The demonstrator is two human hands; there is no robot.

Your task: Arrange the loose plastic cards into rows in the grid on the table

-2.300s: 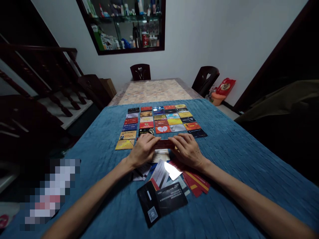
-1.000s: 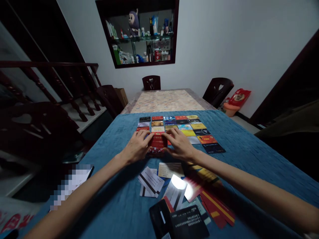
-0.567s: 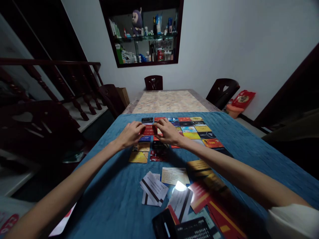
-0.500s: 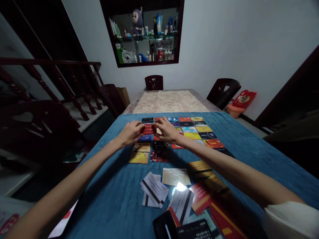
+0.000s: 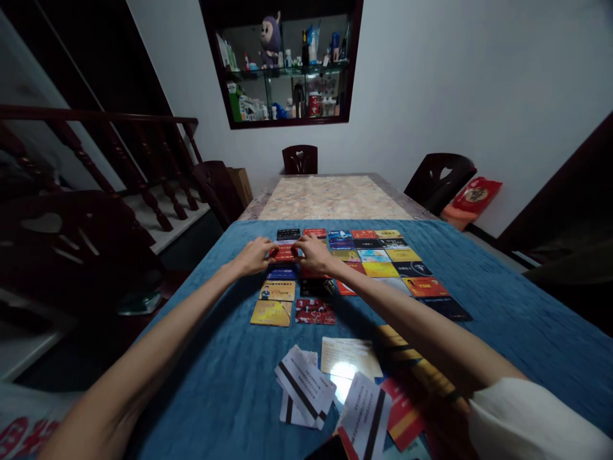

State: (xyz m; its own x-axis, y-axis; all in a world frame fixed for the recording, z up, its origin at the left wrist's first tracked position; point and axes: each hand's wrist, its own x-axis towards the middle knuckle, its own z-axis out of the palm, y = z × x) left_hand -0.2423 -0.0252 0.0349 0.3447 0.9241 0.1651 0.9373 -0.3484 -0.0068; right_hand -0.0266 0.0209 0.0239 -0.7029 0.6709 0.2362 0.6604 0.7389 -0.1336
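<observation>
A red card lies between my two hands in the left column of a card layout. My left hand grips its left edge with curled fingers. From the other side my right hand has its fingertips on the right edge. Above the red card is a black card, and below it a blue card. An orange card and a yellow card continue that column downward. My right hand partly covers the cards of the second column, where a dark red card is at the bottom.
More rows of cards spread to the right, including a navy card. Loose white cards with black stripes overlap near me, beside a cream card. A blue cloth covers the near table. Chairs stand around it.
Both hands stay at the red card, which now lies flatter in line with its column. My view has shifted slightly, so the near cards appear lower.
</observation>
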